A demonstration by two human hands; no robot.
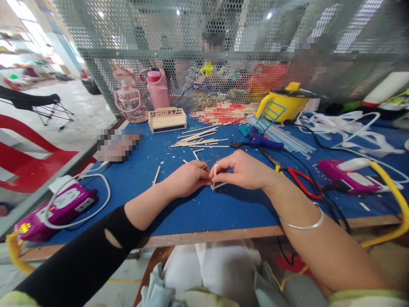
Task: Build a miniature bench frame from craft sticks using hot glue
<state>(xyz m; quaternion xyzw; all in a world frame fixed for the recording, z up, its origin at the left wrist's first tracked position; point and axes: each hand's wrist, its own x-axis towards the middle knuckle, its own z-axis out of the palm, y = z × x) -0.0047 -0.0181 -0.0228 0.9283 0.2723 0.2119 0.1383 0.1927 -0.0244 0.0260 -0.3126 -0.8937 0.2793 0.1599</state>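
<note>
At frame centre, left hand [188,177] and right hand [243,170] pinch a small stick frame [217,184], grips clamped, above bare blue tabletop [204,213] near its front edge.

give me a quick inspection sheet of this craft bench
surface: blue table top, wood chips scattered
job's things: small stick frame, pinched on the table
clutter: loose sticks, red-tipped stick pile, stick crate, blue glue gun, red pliers, yellow pot, pink bottles
grippers: left hand and right hand both on the frame
cables: white cord, black leads
surroundings: mesh screen, people behind
</note>
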